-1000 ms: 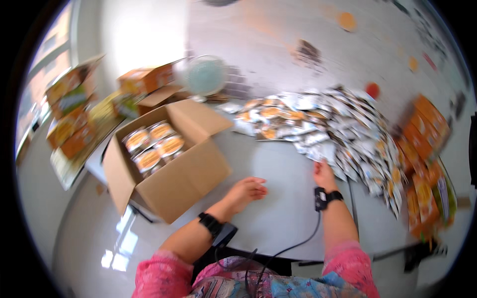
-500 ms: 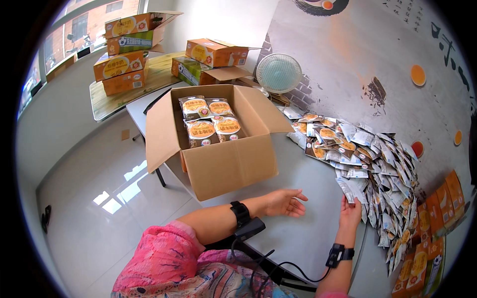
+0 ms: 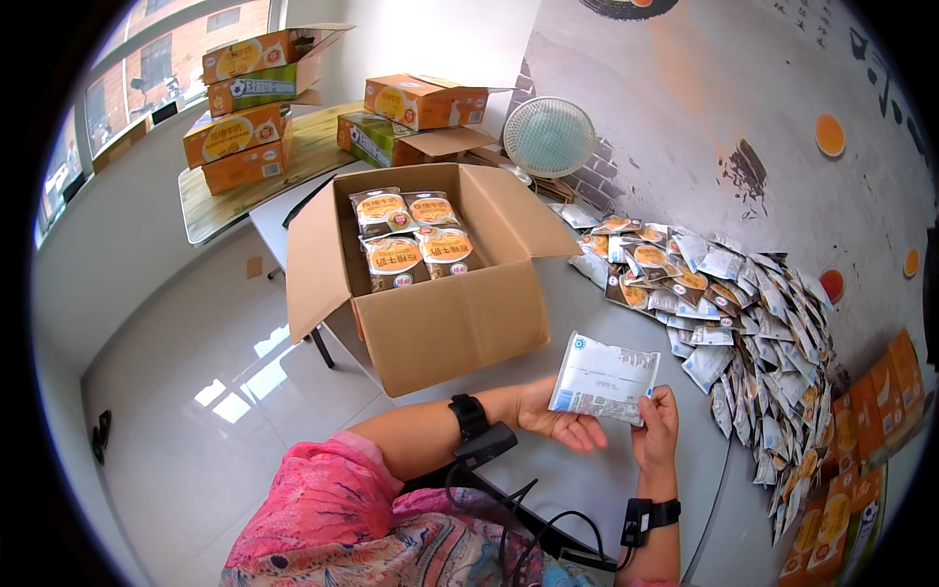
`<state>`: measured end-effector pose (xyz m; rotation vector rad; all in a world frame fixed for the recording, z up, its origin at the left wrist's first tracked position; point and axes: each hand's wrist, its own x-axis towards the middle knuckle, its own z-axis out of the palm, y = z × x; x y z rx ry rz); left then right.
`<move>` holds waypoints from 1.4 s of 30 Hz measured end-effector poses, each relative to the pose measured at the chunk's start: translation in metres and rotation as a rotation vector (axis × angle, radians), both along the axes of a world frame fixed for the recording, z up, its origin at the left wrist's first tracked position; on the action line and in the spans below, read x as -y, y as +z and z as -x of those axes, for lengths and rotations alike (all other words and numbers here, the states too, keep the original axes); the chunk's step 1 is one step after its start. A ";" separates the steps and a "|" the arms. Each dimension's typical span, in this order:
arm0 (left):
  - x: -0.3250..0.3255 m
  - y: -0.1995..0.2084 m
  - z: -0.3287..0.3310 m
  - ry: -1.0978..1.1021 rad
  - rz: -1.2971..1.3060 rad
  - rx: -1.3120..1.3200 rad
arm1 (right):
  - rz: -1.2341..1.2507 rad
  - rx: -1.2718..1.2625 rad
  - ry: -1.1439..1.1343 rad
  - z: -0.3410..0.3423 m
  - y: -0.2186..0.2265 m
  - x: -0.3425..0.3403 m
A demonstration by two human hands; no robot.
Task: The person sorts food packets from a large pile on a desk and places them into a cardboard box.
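A flat white pouch [image 3: 606,374] with printing on its face is tilted over the table in front of me. My right hand [image 3: 659,427] pinches it at the lower right corner between thumb and fingers. Palm up, my left hand [image 3: 558,416] lies open at the pouch's lower left edge, partly behind it; whether it bears any weight I cannot tell. Beyond my hands stands an open brown carton [image 3: 445,328], its flaps folded out. Several brown-and-orange pouches [image 3: 396,256] lie inside in two columns.
A large heap of similar pouches [image 3: 768,338] spreads along the wall at right. Orange boxes [image 3: 831,514] stand past it at lower right. A round fan [image 3: 550,139] and more boxes [image 3: 416,103] are at the back. Black cables [image 3: 518,509] hang between my wrists.
My right hand has drawn the pouch out from the heap's edge and moved it left. It is now beside my left hand, which has stayed nearly in place.
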<state>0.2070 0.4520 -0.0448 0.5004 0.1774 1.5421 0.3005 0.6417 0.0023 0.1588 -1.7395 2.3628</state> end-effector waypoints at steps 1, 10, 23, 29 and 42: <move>0.000 0.001 -0.001 0.014 -0.010 0.039 | -0.052 0.003 -0.012 0.000 -0.002 -0.003; -0.006 0.024 -0.009 0.639 0.172 -0.262 | 0.057 0.231 -0.142 0.002 -0.010 0.006; -0.006 0.034 -0.012 0.890 0.278 -0.302 | -0.112 0.323 0.120 0.001 -0.010 0.012; -0.001 0.039 -0.011 0.959 0.280 -0.425 | -0.128 0.272 0.107 -0.001 -0.003 0.012; 0.006 0.045 -0.007 1.091 0.248 -0.413 | 0.017 0.180 0.004 -0.003 -0.001 0.011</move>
